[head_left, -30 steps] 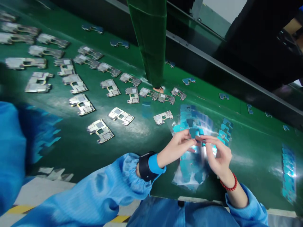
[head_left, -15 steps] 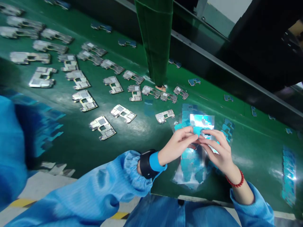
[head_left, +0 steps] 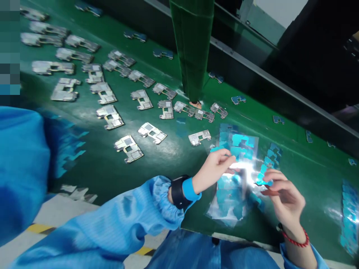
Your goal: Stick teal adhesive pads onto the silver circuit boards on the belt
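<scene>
My left hand (head_left: 214,167), with a black and blue wrist strap (head_left: 183,192), is closed in a pinch above stacked sheets of blue film pieces (head_left: 228,200). Glare hides whatever its fingertips may hold. To the right, my right hand (head_left: 287,196) has its thumb and fingers closed on a small blue film piece (head_left: 263,180). Beneath both hands, the clear backing of the sheets reflects bright light. Another strip of blue film pieces (head_left: 273,155) lies just beyond my right hand. A circuit board (head_left: 199,138) rests on the green table left of the sheets.
Many silvery circuit boards (head_left: 129,148) are spread over the left of the green table (head_left: 168,168). Smaller blue boards (head_left: 238,100) line the far strip. A green-wrapped post (head_left: 193,48) rises at the back. A blue sleeve (head_left: 22,168) is at left, more film (head_left: 349,216) at far right.
My hands were together over the sheets. My right hand has moved right and towards me, carrying a blue film piece, while my left stays over the sheets. The view has shifted slightly.
</scene>
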Available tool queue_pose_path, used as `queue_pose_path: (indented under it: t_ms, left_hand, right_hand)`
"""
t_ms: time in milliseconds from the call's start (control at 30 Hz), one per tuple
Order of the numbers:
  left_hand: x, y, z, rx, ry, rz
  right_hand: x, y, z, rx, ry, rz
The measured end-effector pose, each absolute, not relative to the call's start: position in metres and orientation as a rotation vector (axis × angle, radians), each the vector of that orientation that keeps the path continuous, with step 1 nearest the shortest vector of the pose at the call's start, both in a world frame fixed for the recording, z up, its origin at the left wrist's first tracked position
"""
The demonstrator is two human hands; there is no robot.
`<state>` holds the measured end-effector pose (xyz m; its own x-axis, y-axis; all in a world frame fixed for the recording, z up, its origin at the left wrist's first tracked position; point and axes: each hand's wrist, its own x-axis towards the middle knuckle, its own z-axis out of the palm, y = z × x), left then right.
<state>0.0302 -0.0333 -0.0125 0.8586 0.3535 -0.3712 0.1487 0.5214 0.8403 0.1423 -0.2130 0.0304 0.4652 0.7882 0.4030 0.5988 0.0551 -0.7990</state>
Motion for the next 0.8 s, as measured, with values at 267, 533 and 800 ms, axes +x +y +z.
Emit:
queue_pose_path:
  t_ms: [267,533,800]
  left_hand:
    - [0.015,-0.036,0.004,1.679,0.332,0.552]
    - [0.019,-0.027,0.011,1.28,0.513,0.386]
    - [0.016,-0.012,0.01,1.704,0.553,0.474]
  right_hand:
    - [0.145,-0.183,0.033,-1.933,-1.151,0.491]
    - [0.151,-0.17,0.024,-1.796,-0.697,0.629]
    - [0.135,-0.169,0.021,-1.913,-0.616,0.292]
